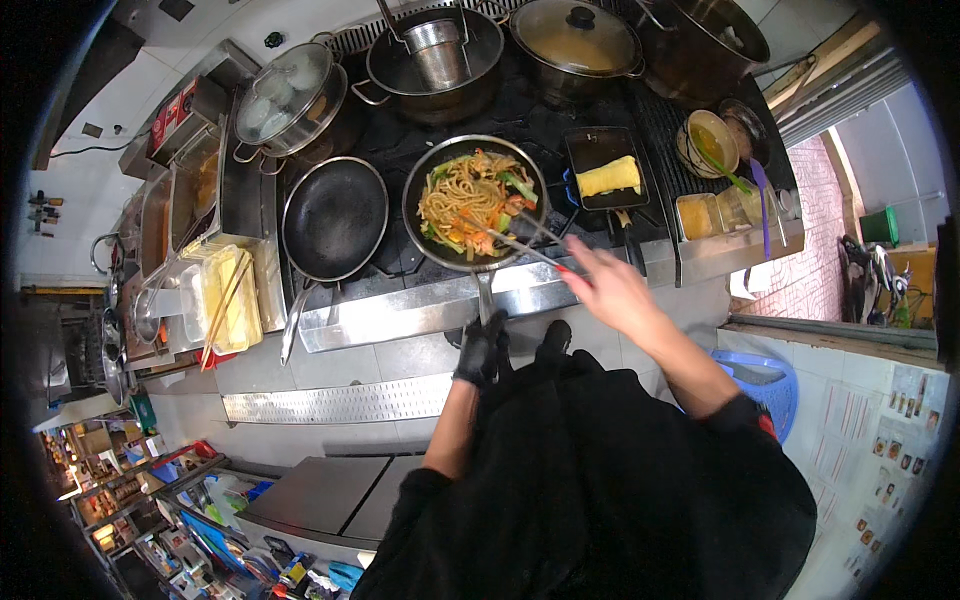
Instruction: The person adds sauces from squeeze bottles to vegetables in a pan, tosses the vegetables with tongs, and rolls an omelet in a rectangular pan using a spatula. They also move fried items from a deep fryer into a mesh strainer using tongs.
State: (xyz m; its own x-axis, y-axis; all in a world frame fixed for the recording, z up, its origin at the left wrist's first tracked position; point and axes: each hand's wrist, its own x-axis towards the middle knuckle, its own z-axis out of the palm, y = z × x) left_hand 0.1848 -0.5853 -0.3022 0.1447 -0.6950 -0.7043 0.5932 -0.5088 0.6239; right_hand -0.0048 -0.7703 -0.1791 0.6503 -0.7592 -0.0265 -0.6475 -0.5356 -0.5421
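Note:
My left hand (481,351), in a black glove, grips the metal handle (485,296) of a frying pan on the stove. Noodles (455,196) fill much of this frying pan (407,212), mixed with green vegetables, orange shreds and pieces that look like meat or seafood. Bare and slightly blurred, my right hand (611,289) holds slim metal tongs or chopsticks (504,240) with red near the grip. Their tips reach into the noodles. Right of that pan, a rolled omelette (609,177) lies in a small rectangular pan (596,140), with blue flame at its left side.
An unheated-looking frying pan (335,217) sits left, its handle over the stove edge. Behind stand a lidded glass-topped pot (289,94), a pot with a strainer (435,56) and another lidded pot (576,37). Wooden chopsticks (225,311) rest across a yellow-filled tub (244,330). A bowl (705,142) stands right.

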